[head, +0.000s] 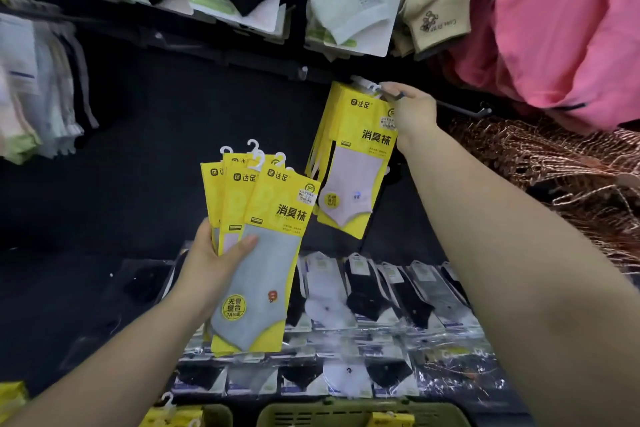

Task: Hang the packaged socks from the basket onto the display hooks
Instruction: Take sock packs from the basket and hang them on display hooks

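Currently hanging: my right hand pinches the display hook beside the hung packs; my left hand grips the fanned packs. Next, I judge, thread another hanger loop.

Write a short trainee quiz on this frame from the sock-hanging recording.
1. True or false: the left hand holds just one pack.
2. The sock in the front pack in that hand is: A grey, B black, C pink.
3. Fill in: the right hand grips the top of the hanging packs at the display ____.
Key: 1 false, it holds several; 2 A; 3 hook.
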Motion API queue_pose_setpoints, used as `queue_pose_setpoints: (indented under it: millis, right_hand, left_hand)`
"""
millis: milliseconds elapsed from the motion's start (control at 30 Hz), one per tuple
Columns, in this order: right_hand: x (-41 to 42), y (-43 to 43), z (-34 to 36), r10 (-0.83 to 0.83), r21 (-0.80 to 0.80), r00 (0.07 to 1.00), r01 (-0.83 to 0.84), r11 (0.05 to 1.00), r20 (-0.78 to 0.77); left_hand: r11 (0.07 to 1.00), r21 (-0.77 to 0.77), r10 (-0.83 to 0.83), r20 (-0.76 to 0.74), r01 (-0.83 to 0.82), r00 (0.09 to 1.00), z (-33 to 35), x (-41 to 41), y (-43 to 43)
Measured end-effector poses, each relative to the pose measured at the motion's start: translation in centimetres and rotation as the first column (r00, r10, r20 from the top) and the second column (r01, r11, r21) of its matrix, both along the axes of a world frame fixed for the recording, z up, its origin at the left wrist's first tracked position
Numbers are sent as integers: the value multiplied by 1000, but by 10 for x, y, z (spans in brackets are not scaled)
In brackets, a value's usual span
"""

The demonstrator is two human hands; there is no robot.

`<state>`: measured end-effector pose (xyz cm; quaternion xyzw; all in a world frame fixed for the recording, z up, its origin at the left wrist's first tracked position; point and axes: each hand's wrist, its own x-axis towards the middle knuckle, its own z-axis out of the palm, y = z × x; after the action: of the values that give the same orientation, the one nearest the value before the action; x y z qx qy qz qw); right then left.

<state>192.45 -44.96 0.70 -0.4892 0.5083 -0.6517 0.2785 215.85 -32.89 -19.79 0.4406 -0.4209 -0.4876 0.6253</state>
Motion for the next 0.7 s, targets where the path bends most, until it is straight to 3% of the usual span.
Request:
queue_pose_setpoints:
  millis: [100,167,233,333,433,700]
  right_hand:
    - [1,-4,-1,-117,5,992,117,993,47]
    - [-1,2,-6,-261,12,965,261,965,-29]
    - [2,20,-19,-289,31,953,293,956,-89]
    - [20,60,-47,41,130,962,-6,992,-271]
    - [36,95,-63,319,250,841,-227,941,-437]
    - [28,120,-53,401,267,894,-344,900,-201]
  left_hand:
    - [1000,-1,-1,-13,1,1000,2,0,5]
    - [999,-3,-34,-36,34,999,5,-2,10]
    - [998,-2,-69,-57,69,996,8,-5,15]
    - [994,-12,-106,-96,105,990,12,-14,23]
    - [991,-22,-135,-131,134,982,16,-26,31]
    - [981,-44,-193,-137,189,972,24,-37,44]
